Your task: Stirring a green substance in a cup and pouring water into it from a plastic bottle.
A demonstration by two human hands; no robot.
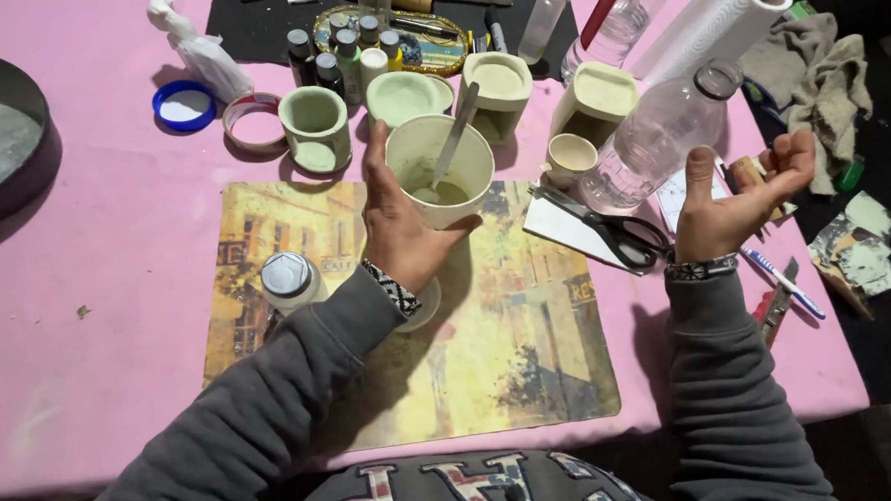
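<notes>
My left hand (396, 228) grips a cream plastic cup (442, 165) tilted toward me over a painted street-scene mat (530, 347). The cup holds a little pale green liquid and a flat stirring stick (455, 132). My right hand (739, 203) hovers empty to the right, palm up, fingers loosely curled and apart. It is just right of an open clear plastic bottle (656, 136) lying slanted, and near black-handled scissors (615, 231).
Pale green ceramic pots (315, 126), a bowl, small paint bottles (341, 47), a blue lid (185, 105), a paper towel roll (721, 13) and a rag (823, 74) crowd the far side of the pink tablecloth. A silver-capped white jar (289, 280) stands by my left forearm. A dark round pan (0, 135) sits far left.
</notes>
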